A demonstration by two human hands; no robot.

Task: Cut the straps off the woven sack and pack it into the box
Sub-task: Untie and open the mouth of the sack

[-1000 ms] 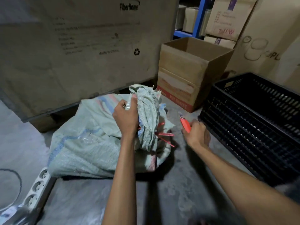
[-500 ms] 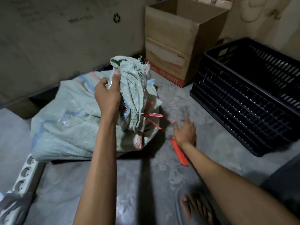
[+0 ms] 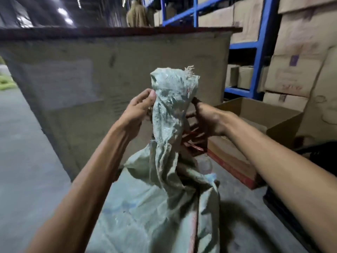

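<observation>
Woven sack (image 3: 169,110) stands with its gathered neck raised between both hands, its body on the floor (image 3: 27,161). Left hand (image 3: 138,111) pinches the neck's left edge. Right hand (image 3: 206,119) is closed behind the neck at the red straps (image 3: 191,141). Open box (image 3: 255,117) sits just right.

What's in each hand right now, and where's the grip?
Both hands hold the woven sack by its bunched neck: left hand on its left side, right hand on its right, by the red straps.
</observation>
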